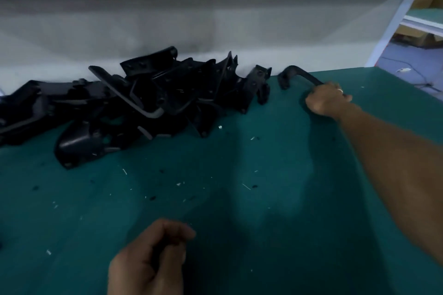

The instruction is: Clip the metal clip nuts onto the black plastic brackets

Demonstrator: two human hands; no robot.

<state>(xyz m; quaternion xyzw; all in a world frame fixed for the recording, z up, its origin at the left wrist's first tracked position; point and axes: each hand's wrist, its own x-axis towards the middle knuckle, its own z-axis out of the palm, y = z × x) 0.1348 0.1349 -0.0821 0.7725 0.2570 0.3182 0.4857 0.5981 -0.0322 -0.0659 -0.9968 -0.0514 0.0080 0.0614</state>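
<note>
A heap of black plastic brackets (pixel 148 100) lies along the back of the green table, from the far left to the middle. Right of the heap, my right hand (pixel 327 102) grips one black bracket (pixel 293 76) by its long arm at the back of the table, its hooked end pointing left. My left hand (pixel 151 258) hovers near the front edge with its fingers curled. Whether it holds a clip nut is hidden by the fingers.
The green table top (pixel 239 187) carries small metal flecks and dark specks. A grey wall panel (pixel 215 31) closes the back. Past the table's right edge stand a white post (pixel 393 29) and shelving.
</note>
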